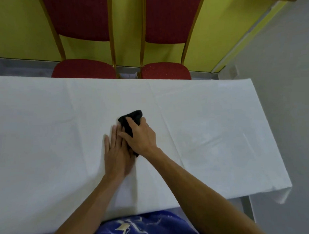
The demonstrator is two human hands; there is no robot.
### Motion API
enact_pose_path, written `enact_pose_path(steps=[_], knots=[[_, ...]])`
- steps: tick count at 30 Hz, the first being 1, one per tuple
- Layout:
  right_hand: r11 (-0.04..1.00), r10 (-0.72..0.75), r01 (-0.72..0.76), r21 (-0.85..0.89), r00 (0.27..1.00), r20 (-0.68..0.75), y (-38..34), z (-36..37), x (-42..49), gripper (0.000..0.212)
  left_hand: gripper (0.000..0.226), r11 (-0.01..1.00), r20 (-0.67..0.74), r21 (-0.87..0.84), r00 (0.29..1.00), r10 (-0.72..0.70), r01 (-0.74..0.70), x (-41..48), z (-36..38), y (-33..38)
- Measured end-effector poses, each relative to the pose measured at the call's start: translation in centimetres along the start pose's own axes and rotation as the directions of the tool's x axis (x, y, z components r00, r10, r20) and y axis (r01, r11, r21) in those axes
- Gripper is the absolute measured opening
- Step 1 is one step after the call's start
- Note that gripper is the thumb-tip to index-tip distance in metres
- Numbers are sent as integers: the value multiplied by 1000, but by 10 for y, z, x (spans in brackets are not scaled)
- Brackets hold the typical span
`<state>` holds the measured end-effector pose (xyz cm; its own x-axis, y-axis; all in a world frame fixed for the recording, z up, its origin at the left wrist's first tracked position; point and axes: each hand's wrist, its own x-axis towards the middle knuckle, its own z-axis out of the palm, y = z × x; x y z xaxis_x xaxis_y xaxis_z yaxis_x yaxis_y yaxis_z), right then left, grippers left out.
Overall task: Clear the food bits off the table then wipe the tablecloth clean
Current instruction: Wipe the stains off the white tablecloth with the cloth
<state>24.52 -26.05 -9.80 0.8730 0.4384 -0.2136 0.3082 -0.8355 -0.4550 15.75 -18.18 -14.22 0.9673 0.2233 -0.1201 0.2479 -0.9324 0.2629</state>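
**Wiping stage under way at mid-cloth**

The worktop is covered from edge to edge by a white tablecloth. The fabric is thin and matte, marked by straight fold creases and a few low wrinkles, and it hangs over the right-hand corner. Beyond the far edge, one chair and a second chair are pushed in, both padded in dotted red fabric on golden frames.

The left hand is laid flat on the tablecloth with its fingers straight and together, just beside the wiping cloth, and is judged to be pinning the fabric. The right hand is clamped on a black cloth, a thick, nubbly, towel-like wad bunched into a rough lump and pressed onto the tablecloth near its middle.

No food bits can be made out on the white surface, though small crumbs would be lost at this sharpness. The clearing step is therefore judged done, with the wiping step in hand.

The next move calls for steady downward pressure and strokes drawn away from the flat hand, so that the thin fabric is kept taut and not rucked. The unwiped stretches to either side would have to be covered in turn.
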Motion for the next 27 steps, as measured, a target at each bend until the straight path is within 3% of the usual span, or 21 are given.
enact_pose_path(steps=[3, 7, 10, 13, 16, 18, 20, 22, 24, 27], knots=[[992, -110, 106, -62, 992, -56, 26, -16, 19, 39, 63, 997, -25, -36, 997, -71, 70, 0, 2, 2], [984, -102, 85, -154, 988, -113, 85, -56, 48, 36, 63, 999, -18, -32, 999, -43, 43, -2, 2, -3], [978, 89, -129, -162, 969, -230, 150, -97, 71, 37, 64, 997, -7, -22, 998, -68, 68, 1, 0, 3], [912, 342, -394, -109, 881, -328, 219, -127, 70, 38, 61, 985, 23, -27, 986, -168, 168, 5, -1, 14], [875, 465, -484, 20, 829, -310, 227, -128, 54, 35, 63, 947, -25, -122, 953, -302, 297, 2, 0, 40], [890, 456, -433, 143, 840, -293, 206, -115, 41, 34, 64, 930, -78, -214, 944, -320, 298, -3, 4, 76], [937, 338, -297, 186, 907, -252, 171, -91, 13, 36, 61, 926, -72, -273, 954, -290, 261, -9, 14, 108], [980, 160, -140, 138, 977, -141, 138, -66, -31, 38, 60, 926, -39, -270, 958, -282, 262, -16, 26, 122], [998, 13, -11, 60, 999, -35, 132, -55, -71, 42, 60, 942, -31, -195, 959, -283, 272, -23, 34, 122], [998, 26, -32, -62, 996, -87, 190, -69, -88, 48, 60, 956, -52, -148, 963, -265, 255, -25, 38, 120]])
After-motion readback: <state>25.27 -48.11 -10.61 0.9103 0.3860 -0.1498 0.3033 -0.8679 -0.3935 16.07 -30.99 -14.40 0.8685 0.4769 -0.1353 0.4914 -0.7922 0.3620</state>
